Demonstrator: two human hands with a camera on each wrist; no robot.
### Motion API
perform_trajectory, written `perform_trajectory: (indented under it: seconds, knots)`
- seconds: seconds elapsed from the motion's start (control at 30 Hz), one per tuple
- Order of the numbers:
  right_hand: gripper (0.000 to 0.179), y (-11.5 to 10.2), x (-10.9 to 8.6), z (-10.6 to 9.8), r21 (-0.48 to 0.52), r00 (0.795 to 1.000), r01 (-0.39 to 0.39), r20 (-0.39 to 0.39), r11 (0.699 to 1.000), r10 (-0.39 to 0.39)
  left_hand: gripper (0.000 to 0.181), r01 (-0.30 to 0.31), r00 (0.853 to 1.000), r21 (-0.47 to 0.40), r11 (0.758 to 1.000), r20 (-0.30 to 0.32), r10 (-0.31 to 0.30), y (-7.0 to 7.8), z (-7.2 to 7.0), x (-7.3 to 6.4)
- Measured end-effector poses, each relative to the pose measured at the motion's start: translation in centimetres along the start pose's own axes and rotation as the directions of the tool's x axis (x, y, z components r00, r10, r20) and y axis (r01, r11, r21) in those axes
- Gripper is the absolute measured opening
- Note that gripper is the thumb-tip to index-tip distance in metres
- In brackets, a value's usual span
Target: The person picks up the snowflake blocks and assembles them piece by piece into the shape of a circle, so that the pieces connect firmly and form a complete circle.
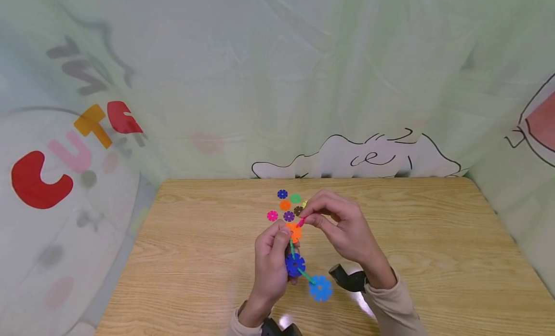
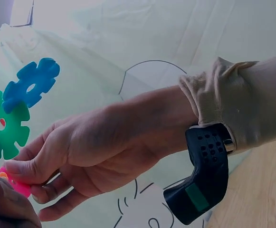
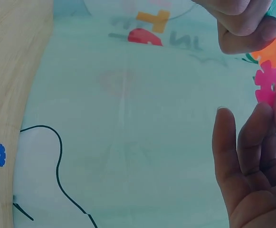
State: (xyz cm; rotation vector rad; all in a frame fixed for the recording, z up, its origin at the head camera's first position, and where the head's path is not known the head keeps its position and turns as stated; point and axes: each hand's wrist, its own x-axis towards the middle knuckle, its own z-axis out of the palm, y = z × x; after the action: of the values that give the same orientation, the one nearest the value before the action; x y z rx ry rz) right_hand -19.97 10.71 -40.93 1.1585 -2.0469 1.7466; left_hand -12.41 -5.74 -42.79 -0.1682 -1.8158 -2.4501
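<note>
In the head view, my left hand [image 1: 270, 254] holds a chain of notched plastic linking discs, its thumb on the orange disc [image 1: 296, 234]. From there the chain runs through a green disc seen edge-on [image 1: 292, 249], a dark blue disc [image 1: 299, 266] and another edge-on green disc [image 1: 307, 276] to a light blue disc [image 1: 321, 288]. Thumb and fingers of my right hand [image 1: 344, 225] pinch a pink disc [image 1: 301, 222] at the orange disc's edge. The right wrist view shows the pink disc [image 3: 269, 81] touching the orange one [image 3: 273, 51]; fingers hide how far they interlock.
Loose discs lie on the wooden table [image 1: 195, 259] beyond my hands, among them pink [image 1: 272, 215], purple [image 1: 288, 216], orange [image 1: 284, 205], dark blue [image 1: 282, 194] and green [image 1: 295, 198]. My right hand partly covers a yellow one. A printed curtain [image 1: 225, 95] surrounds the table's back and sides.
</note>
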Motion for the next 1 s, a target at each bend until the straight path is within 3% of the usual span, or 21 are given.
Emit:
perform_trajectory:
  seconds: [0.27, 0.43, 0.67, 1.0]
  knots:
    - [0.004, -0.07, 0.0, 0.35, 0.054, 0.999, -0.029, -0.043, 0.998, 0.031, 0.041, 0.034, 0.999, -0.066, 0.997, 0.021, -0.033, 0.06, -0.31, 0.07]
    - [0.004, 0.31, -0.07, 0.51, 0.079, 0.996, -0.003, -0.091, 0.997, 0.01, 0.041, 0.028, 0.999, -0.083, 0.996, 0.032, -0.025, 0.07, -0.31, 0.14]
    - [0.007, 0.25, -0.12, 0.45, 0.098, 0.997, -0.03, -0.061, 0.995, 0.036, 0.04, 0.023, 0.999, -0.087, 0.996, 0.041, -0.02, -0.08, -0.24, 0.11]
    - [0.005, 0.36, -0.1, 0.43, 0.107, 0.999, -0.008, -0.047, 0.994, 0.014, 0.041, 0.015, 1.0, -0.073, 0.997, 0.027, -0.014, 0.2, -0.18, -0.08]
